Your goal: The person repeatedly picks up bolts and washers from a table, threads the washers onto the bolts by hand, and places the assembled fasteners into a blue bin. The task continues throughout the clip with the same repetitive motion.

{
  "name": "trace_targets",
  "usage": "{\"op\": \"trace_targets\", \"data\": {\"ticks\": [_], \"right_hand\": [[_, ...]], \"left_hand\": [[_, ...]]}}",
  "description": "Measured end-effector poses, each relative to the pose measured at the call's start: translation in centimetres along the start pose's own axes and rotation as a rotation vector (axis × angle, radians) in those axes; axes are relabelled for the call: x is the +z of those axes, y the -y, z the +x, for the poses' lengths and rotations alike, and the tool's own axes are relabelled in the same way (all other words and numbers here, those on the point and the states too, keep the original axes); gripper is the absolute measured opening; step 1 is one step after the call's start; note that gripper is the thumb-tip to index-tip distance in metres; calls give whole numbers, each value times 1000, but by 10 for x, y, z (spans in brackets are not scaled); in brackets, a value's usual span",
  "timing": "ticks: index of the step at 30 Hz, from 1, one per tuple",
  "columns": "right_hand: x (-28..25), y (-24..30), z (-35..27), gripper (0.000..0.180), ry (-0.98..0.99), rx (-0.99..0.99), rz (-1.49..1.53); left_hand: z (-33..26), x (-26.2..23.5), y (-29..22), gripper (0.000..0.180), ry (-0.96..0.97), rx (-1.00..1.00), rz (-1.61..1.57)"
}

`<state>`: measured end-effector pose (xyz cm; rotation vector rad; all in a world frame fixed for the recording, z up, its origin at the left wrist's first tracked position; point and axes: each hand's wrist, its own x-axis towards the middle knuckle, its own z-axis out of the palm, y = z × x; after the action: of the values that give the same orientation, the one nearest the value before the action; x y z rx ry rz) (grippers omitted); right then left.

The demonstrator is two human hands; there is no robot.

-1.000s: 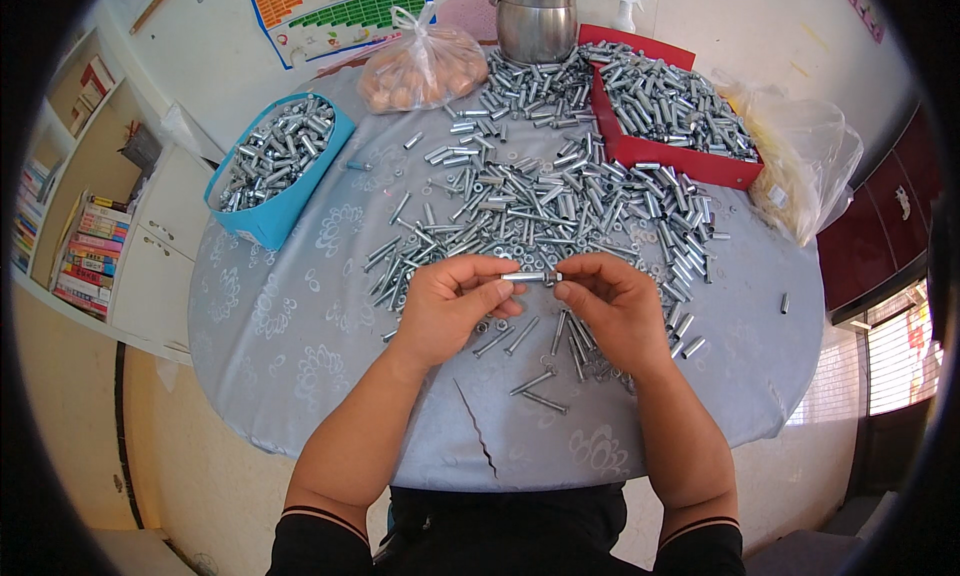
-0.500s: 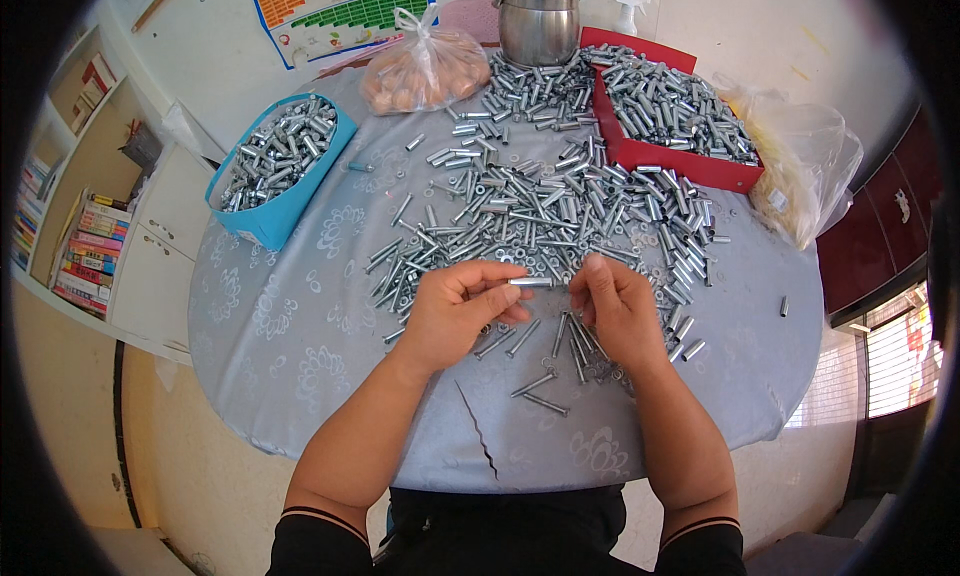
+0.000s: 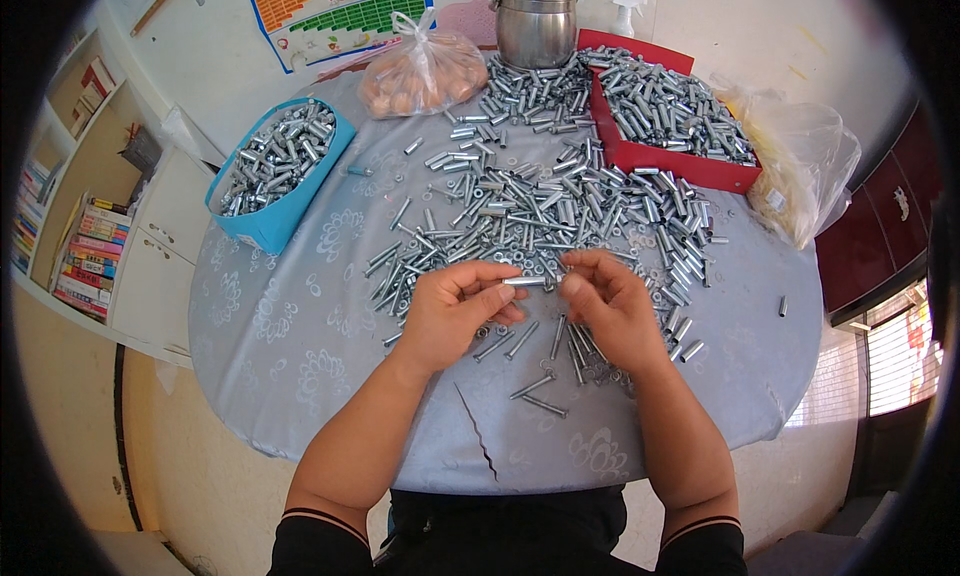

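Closer to the metal sleeve (image 3: 525, 281) than 0.5 s ago, the right grip (image 3: 622, 316) has its fingertips at or just beside the sleeve's right end; whether it has hold of anything, I cannot tell. Pinched tight between thumb and fingers, the left grip (image 3: 448, 311) holds the sleeve crosswise between the 2 grips. Just nearer the body than the grips, loose bolts (image 3: 522, 340) lie on the grey counter (image 3: 330, 396). Beyond the grips spreads a hardware pile (image 3: 545, 208). Farther out, ahead-left of the left grip, stands a filled blue tub (image 3: 275, 226); ahead-right of the right grip, a filled red box (image 3: 685, 173).
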<state>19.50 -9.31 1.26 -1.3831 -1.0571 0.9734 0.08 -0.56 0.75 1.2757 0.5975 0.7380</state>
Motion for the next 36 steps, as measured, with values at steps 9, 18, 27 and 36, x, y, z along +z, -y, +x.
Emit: {"op": "trace_targets", "data": {"ticks": [9, 18, 27, 36], "right_hand": [[-6, -3, 1, 20, 72, 71, 19], [-4, -1, 0, 21, 76, 78, 8], [-9, -4, 2, 17, 81, 44, -10], [-4, 4, -1, 16, 62, 38, 84]], "left_hand": [[0, -2, 3, 23, 8, 21, -12], [0, -3, 1, 22, 4, 10, -5], [0, -3, 2, 23, 17, 16, -29], [-1, -1, 0, 23, -5, 4, -1]]}}
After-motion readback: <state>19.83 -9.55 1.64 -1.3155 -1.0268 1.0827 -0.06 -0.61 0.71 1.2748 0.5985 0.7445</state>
